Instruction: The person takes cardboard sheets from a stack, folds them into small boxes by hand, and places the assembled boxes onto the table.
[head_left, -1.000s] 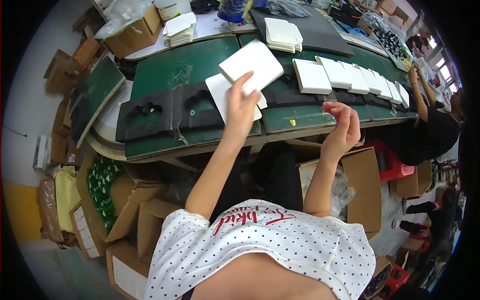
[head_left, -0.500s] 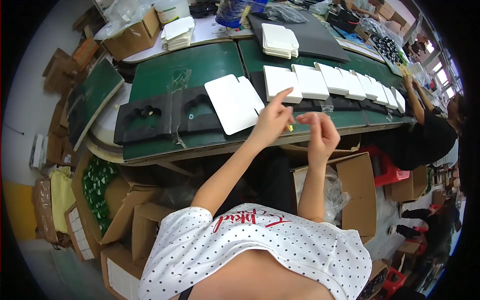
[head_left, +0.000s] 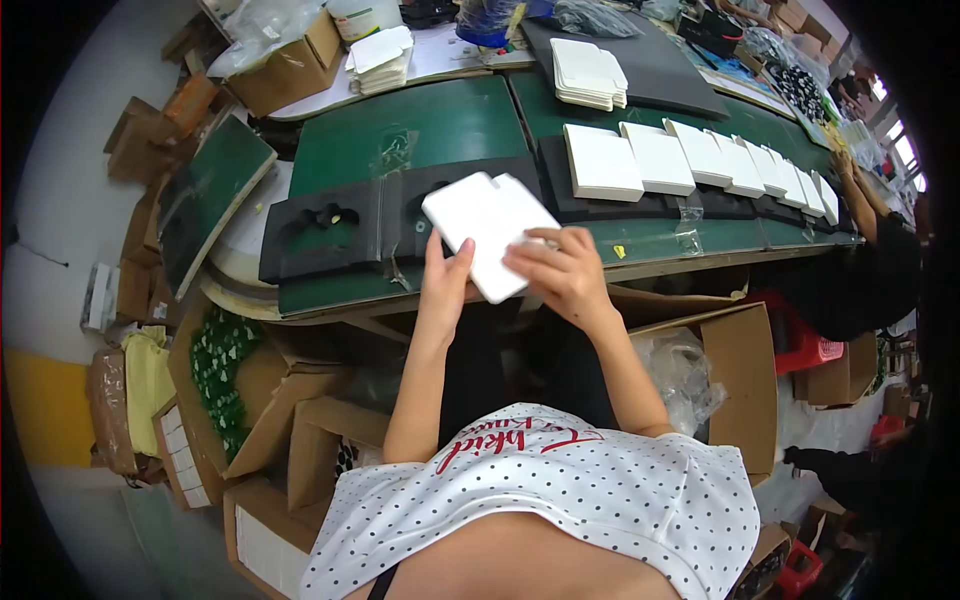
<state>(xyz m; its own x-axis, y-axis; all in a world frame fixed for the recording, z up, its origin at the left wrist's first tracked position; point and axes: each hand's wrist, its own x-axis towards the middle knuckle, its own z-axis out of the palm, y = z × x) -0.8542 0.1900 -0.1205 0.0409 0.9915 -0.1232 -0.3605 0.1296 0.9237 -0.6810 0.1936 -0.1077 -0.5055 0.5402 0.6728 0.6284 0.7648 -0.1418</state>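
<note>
A flat white card piece (head_left: 487, 232) with a tab is held up over the table's front edge. My left hand (head_left: 446, 280) grips its left lower side, thumb on the face. On its right side, my right hand (head_left: 562, 268) has its fingers bent over the face and edge; they are slightly blurred. Behind the card lies a black foam strip (head_left: 318, 235) with cut-out holes. To the right, a row of several white boxes (head_left: 604, 165) overlaps along the strip. A stack of white card pieces (head_left: 588, 72) sits farther back.
Another white stack (head_left: 380, 60) stands at the back left beside a cardboard box (head_left: 286, 68). Open cartons (head_left: 735, 370) stand below the table on both sides. At the right, a co-worker's arms (head_left: 858, 195) reach to the table. A red stool (head_left: 800, 340) is under its edge.
A white box left my left hand and joined the row's near end. Both hands then moved to the flat white piece, which is now lifted off the foam and turned.
</note>
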